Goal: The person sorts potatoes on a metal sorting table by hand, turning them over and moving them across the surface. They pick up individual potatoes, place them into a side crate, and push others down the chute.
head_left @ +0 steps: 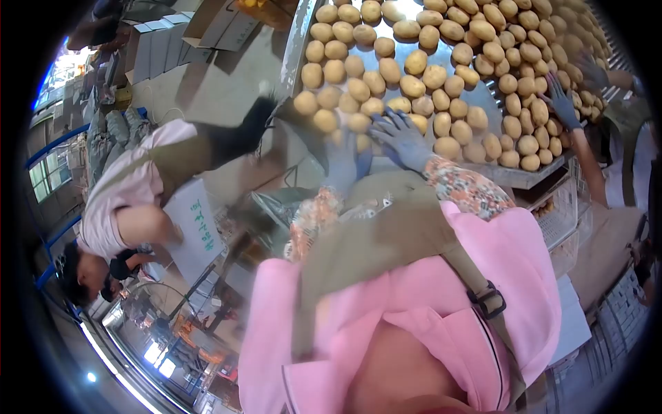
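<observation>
Many potatoes [412,86] lie loose across a metal sorting table [296,52]. My right hand [405,141], in a blue-grey glove, rests at the near edge with its fingers stretched toward the potatoes, touching or just above a few. Beside it, my left hand [345,164] is gloved too and smeared by motion, close to the potatoes at the table's near left corner. Whether its fingers hold a potato cannot be made out. Floral sleeves cover both my forearms.
A co-worker's gloved hand [564,103] reaches onto the potatoes at the right. Another person [138,179] bends at the left, near a white carton [192,228]. Plastic crates [555,217] stand under the table's right side. More cartons [155,48] are at upper left.
</observation>
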Motion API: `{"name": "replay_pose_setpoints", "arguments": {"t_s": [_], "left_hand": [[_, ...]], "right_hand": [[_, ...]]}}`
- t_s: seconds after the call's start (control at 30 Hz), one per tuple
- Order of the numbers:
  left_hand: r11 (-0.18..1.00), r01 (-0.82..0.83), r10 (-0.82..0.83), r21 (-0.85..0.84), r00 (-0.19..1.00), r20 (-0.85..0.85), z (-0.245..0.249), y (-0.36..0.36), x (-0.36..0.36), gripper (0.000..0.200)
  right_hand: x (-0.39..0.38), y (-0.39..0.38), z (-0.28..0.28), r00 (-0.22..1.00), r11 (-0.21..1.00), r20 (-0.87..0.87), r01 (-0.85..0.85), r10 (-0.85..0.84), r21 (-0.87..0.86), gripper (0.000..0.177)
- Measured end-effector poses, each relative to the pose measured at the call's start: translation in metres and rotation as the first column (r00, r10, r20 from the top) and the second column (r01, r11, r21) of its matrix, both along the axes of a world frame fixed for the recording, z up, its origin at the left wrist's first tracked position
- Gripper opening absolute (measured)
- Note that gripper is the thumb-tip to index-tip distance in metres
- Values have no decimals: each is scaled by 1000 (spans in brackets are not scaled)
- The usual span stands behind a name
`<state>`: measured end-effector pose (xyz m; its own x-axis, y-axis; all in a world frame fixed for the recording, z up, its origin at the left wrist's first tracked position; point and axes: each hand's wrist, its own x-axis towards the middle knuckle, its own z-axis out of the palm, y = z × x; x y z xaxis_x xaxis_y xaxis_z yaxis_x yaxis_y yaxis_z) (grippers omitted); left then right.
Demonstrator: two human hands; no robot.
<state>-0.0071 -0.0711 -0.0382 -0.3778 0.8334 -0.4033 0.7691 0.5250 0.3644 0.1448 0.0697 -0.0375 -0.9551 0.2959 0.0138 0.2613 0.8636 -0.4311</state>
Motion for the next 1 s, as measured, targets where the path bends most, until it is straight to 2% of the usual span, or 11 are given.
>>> {"name": "replay_pose_setpoints", "arguments": {"t_s": [0.23, 0.3, 0.43, 0.47, 0.53, 0.57, 0.6, 0.63, 0.73, 0.9, 1.0], "left_hand": [[961, -22, 11, 276, 999, 41, -26, -33, -2, 65], [871, -10, 45, 491, 997, -59, -35, -45, 8, 53], [797, -368, 271, 478, 927, 261, -28, -82, 16, 55], [793, -497, 325, 352, 834, 446, -21, -87, 19, 57], [773, -580, 344, 257, 723, 599, -22, -89, 20, 58], [759, -618, 358, 203, 657, 663, -22, -90, 20, 58], [849, -454, 286, 270, 825, 488, -20, -88, 16, 58], [917, -267, 181, 298, 941, 285, -16, -87, 13, 57], [849, -297, 103, 436, 904, 414, 5, -86, 6, 53], [844, -297, 202, 446, 948, 247, -24, -68, -30, 51], [846, -265, 240, 462, 964, 115, -12, -50, -17, 51]], "right_hand": [[95, -2, 29, 890, 922, 296, 265, -346, 283, 47], [130, -2, 11, 759, 760, 121, 603, -640, 242, 47], [141, -10, 13, 617, 586, 27, 731, -786, 351, 52], [129, -17, 11, 549, 528, 145, 834, -823, -161, 52], [96, -52, -12, 716, 695, 82, 694, -694, -188, 47], [69, -78, -33, 886, 840, 25, 430, -463, 331, 42], [29, -91, 3, 809, 814, 348, 554, -474, -178, 35], [14, -98, -25, 912, 858, 112, 409, -394, -312, 35], [-28, -115, -22, 964, 955, -87, 230, -249, -189, 35], [-1, -56, 20, 935, 763, -161, 149, -316, -629, 33], [67, -7, 51, 852, 874, -283, 332, -440, -356, 33]]}}
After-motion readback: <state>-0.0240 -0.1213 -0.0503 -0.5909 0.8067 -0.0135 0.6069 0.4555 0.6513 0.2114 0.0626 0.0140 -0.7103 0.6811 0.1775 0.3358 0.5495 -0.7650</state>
